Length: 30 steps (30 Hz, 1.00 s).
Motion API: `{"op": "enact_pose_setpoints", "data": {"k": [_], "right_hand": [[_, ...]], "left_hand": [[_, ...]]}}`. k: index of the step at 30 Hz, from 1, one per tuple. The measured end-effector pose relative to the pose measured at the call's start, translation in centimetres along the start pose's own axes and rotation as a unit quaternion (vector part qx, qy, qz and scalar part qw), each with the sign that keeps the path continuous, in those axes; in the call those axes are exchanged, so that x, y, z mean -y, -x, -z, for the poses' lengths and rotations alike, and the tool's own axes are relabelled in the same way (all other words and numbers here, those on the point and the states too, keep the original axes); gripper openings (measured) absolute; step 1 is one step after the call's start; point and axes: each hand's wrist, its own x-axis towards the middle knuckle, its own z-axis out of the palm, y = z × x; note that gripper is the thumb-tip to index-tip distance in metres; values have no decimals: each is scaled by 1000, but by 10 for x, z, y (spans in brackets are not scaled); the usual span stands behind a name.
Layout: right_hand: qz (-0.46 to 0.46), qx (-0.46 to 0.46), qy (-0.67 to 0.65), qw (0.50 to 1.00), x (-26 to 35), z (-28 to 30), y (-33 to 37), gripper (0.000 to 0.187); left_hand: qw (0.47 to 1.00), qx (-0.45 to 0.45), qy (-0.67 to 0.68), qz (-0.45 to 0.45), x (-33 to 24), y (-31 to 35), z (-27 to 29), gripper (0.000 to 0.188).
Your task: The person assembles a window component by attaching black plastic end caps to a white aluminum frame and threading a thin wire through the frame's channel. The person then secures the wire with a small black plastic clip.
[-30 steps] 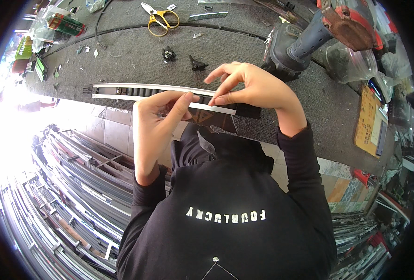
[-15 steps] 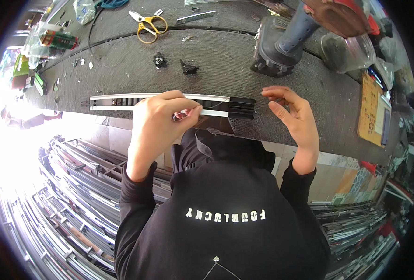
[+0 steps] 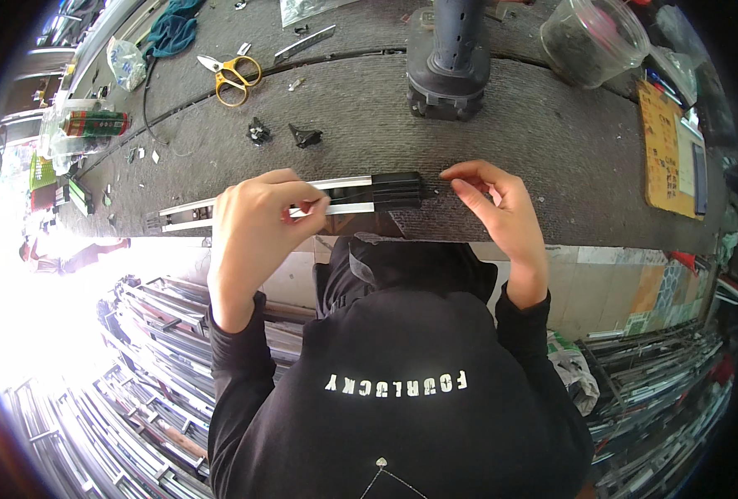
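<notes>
A slim silver metal rail (image 3: 348,209) with a black ribbed end block (image 3: 396,191) lies along the bench's near edge. My left hand (image 3: 261,220) is over the rail's middle, hiding part of it. Its thumb and fingers are pinched together, and what they hold is too small to make out. To the right of the end block, my right hand (image 3: 498,204) hovers with thumb and forefinger a little apart and no object visible between them. Two small black parts, one here (image 3: 257,131) and another (image 3: 306,135), rest beyond the rail.
Farther back lie yellow-handled scissors (image 3: 234,81) and a metal strip (image 3: 305,43). A dark power tool (image 3: 448,75) stands upright, with a clear plastic tub (image 3: 594,41) to its right. A yellow board (image 3: 668,158) lies far right, a can (image 3: 96,124) far left. Metal profiles (image 3: 161,358) fill racks below.
The view has shifted, so the bench items sit differently in it. My left hand stays pinched over the rail; my right hand stays raised beside the end block, fingers still apart.
</notes>
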Motion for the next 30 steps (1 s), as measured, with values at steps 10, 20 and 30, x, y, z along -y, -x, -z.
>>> {"op": "enact_pose_setpoints", "data": {"k": [10,20,30], "right_hand": [[17,14,36,999,2,-15,-1,18],[64,-2,161,985,-6,-21,-3,16],[132,17,-159,978,4,67,13,12]], "left_hand": [[999,-6,41,-23,-22,-13,-20,10],[998,-6,69,-4,-18,-9,-23,8],[991,-63,120,-16,-6,1,-34,9]]}}
